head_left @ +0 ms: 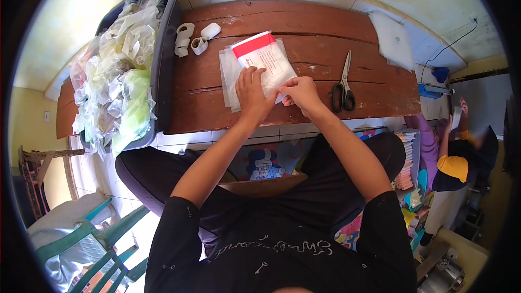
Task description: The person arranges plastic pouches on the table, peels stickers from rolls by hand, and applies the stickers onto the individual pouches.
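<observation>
A white packet with a red band and printed text [263, 49] lies on the wooden table, over some clear plastic sheets or bags [228, 84]. My left hand [254, 95] rests on the packet's lower left part, fingers stretched over it and thumb reaching toward the near right corner. At that corner my right hand [301, 96] has its thumb and fingers pinched together on the packet's edge; exactly what lies between the fingertips is hidden. Black-handled scissors [343, 89] lie right of my right hand, blades pointing away from me.
Rolls of white labels or tape [184, 38] lie at the back left, beside a grey bin [168, 49] heaped with plastic bags [122, 70]. A stack of clear plastic [392, 38] covers the table's far right corner. Another person [456, 157] sits at right, near a crate [413, 157].
</observation>
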Available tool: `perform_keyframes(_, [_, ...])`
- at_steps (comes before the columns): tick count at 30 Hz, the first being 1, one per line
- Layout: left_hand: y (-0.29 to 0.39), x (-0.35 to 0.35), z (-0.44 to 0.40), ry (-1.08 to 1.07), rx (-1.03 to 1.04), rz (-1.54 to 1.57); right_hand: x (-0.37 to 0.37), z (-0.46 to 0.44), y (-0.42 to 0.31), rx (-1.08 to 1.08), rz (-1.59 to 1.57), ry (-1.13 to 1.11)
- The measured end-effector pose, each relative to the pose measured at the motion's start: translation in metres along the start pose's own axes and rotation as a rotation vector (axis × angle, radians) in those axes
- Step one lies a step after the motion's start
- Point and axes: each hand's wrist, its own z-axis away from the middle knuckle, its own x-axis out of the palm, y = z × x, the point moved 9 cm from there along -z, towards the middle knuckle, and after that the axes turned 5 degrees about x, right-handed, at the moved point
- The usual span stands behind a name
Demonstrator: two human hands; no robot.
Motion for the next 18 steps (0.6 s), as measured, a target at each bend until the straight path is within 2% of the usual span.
perform_keyframes(4, [-0.004, -0.001, -0.005, 0.010, -0.071, 0.086, 0.004, -0.001, 0.004, 0.048, -0.065, -0.049])
perform_keyframes(12, [-0.008, -0.003, -0.006, 0.034, -0.089, 0.128, 0.007, 0.006, 0.005, 0.017, -0.167, -0.120])
perform_keyframes(18, [-0.009, -0.002, 0.000, 0.028, -0.052, 0.116, 0.007, 0.010, 0.004, 0.040, -0.123, -0.092])
